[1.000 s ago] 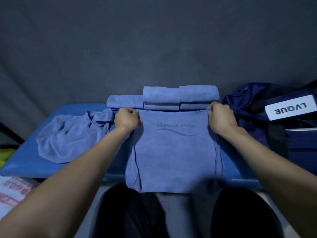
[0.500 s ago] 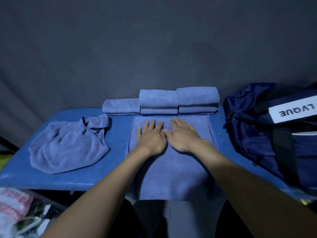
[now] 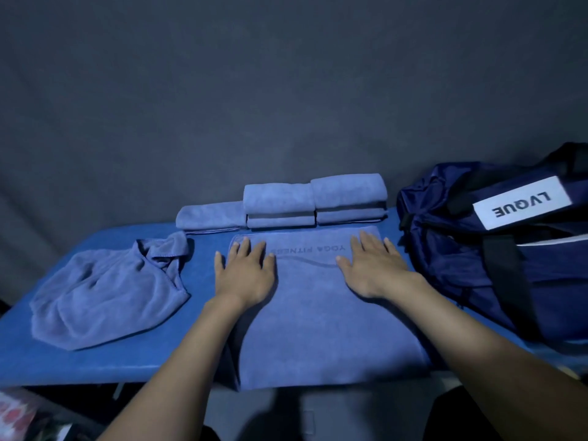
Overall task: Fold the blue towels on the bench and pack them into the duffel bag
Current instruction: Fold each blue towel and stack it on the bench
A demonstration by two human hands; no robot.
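A blue towel (image 3: 318,316) printed "YOGA FITNESS" lies flat in the middle of the blue bench (image 3: 101,361), its near edge hanging over the front. My left hand (image 3: 245,272) presses flat on its far left part, fingers straight. My right hand (image 3: 372,268) presses flat on its far right part. Behind the towel sit several folded blue towels (image 3: 313,198) in low stacks along the back edge. A crumpled blue towel (image 3: 105,294) lies at the left. The navy duffel bag (image 3: 496,249) with a white "LVQUE" label stands at the right.
A dark grey cloth backdrop (image 3: 286,90) rises right behind the bench. Below the bench's left front corner some printed packaging (image 3: 19,415) lies on the floor. My dark-clothed legs show under the front edge.
My hands let go of the towel's far corners, pressed flat together at its middle, then slid apart to its left and right sides. The towel now lies smoothed on the bench.
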